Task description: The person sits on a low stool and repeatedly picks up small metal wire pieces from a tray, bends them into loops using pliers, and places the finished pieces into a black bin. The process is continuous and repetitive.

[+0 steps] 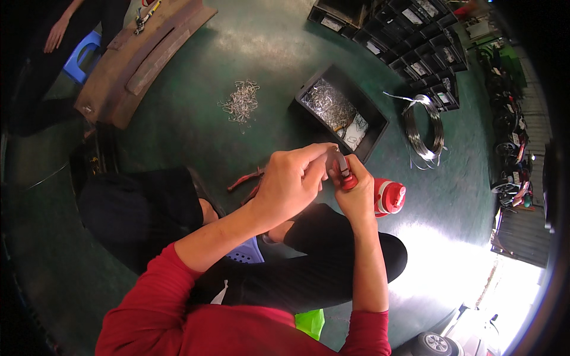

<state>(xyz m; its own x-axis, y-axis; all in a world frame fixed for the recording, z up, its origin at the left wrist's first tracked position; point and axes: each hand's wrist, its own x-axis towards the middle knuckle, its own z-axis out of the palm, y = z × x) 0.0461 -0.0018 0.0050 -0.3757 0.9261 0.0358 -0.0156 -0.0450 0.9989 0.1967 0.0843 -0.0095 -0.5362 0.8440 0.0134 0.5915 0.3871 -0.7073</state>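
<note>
My right hand [356, 193] grips red-handled pliers [344, 172] upright in front of me. My left hand [291, 181] is closed around something small at the pliers' jaws; the piece itself is hidden by the fingers. Both hands meet above my knees, over the green floor. I sit on a low blue stool [244, 252] with my legs in black trousers.
A black bin [341, 113] of shiny wire pieces stands ahead. A loose pile of wire pieces [240, 101] lies on the floor at left, a wire coil [423, 127] at right. Red-handled pliers [244, 178] and a red-capped bottle [389, 197] lie close. Another person [56, 32] stands far left by a brown board [139, 56].
</note>
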